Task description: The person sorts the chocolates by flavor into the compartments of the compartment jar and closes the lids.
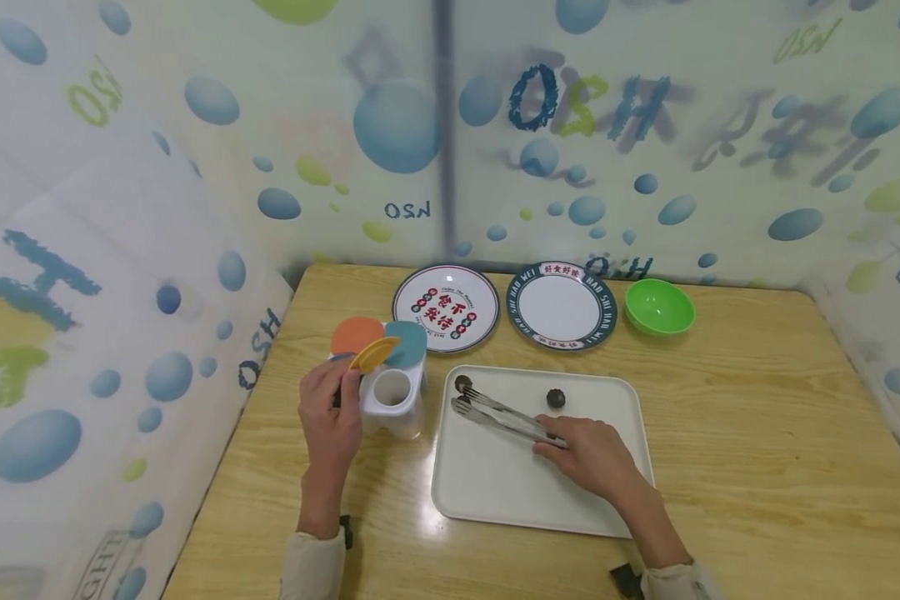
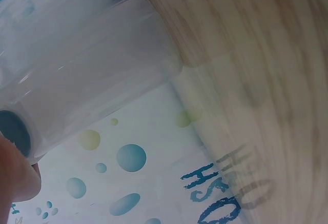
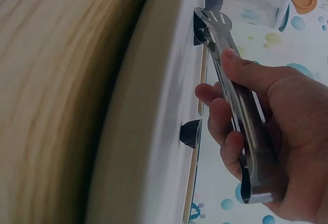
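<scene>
My left hand (image 1: 332, 410) pinches a yellow lid (image 1: 375, 354), tilted up beside the uncovered round mouth of a clear storage container (image 1: 401, 423). Orange (image 1: 356, 333) and teal (image 1: 407, 343) lids cover other compartments. In my right hand (image 1: 588, 457) are metal tongs (image 1: 506, 421), gripped between thumb and fingers. Their slotted tips reach a small dark piece (image 1: 462, 382) at the far left corner of a white tray (image 1: 532, 492); in the right wrist view the tips overlap it. Another dark, ridged piece (image 1: 556, 399) sits farther right on the tray.
Behind the tray stand a white plate with red lettering (image 1: 446, 308), a dark-rimmed plate (image 1: 562, 307) and a green bowl (image 1: 659, 307). The wooden table (image 1: 757, 467) meets bubble-patterned walls at the back and left.
</scene>
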Demonstrator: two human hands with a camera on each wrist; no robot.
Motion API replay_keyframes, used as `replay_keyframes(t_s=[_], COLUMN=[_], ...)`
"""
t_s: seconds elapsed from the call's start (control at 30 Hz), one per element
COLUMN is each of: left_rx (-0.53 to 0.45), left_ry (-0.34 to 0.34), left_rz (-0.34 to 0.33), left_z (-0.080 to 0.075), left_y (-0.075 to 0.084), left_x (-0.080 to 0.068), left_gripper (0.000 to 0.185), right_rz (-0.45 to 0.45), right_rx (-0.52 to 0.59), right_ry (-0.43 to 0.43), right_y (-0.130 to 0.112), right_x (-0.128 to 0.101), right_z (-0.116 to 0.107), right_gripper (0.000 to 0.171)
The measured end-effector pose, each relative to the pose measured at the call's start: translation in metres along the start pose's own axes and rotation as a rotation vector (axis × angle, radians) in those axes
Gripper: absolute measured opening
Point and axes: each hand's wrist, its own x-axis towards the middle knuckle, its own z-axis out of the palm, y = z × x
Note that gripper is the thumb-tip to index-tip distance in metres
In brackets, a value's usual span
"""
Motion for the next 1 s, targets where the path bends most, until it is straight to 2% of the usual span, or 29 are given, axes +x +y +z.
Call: replay_keyframes(t_s=[0.2,0.47,0.73,0.9,1.0], left_rx=[0.005,0.01,0.017,0.025,0.023], left_ry=[-0.001,0.004,-0.008,-0.006,-0.008], left_rz=[-0.003,-0.016,-0.023,-0.047,-0.055], left_z=[0.001,0.001,0.001,0.0,0.001], left_y=[0.0,0.0,0.0,0.001,0.002], left_x=[0.0,0.001,0.0,0.0,0.0], left_gripper=[0.015,0.014,0.014,0.014,0.014], right_rz=[-0.01,-0.028,-0.118,-0.186,-0.226], right_rx=[0.04,0.063,0.105,0.114,0.159], right_ry=[-0.013,0.032,0.203,0.278,0.316], right_y=[0.002,0.005,0.0,-0.009,-0.019], right_x=[-0.003,-0.006,-0.012,-0.011,-0.009], right_z=[-0.003,-0.009,-0.029,-0.041,-0.048], right_gripper=[0.033,0.032,0.035,0.037,0.04])
